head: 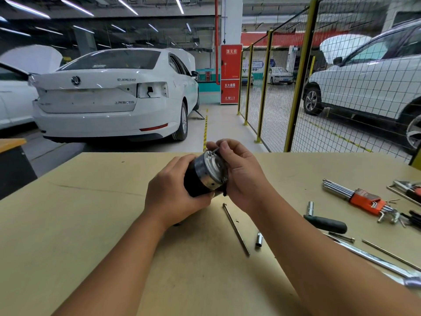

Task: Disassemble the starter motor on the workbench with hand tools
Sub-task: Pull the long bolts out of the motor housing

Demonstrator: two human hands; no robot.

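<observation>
Starter motor [206,176]: black body with silver end cap, held tilted above the workbench [91,224], near its far edge

Left hand [175,197]: fingers curled round the motor's black body from the left

Right hand [241,179]: wrapped on the cap end; fingertips appear to pinch a thin rod at the cap, too small to tell for sure

Long bolt [235,229]: flat on the bench, just below the motor

Socket [259,239]: beside the bolt's lower end

Green-handled driver [328,224]: well right of the motor

Hex key set [362,198]: orange holder, far right of the motor
</observation>
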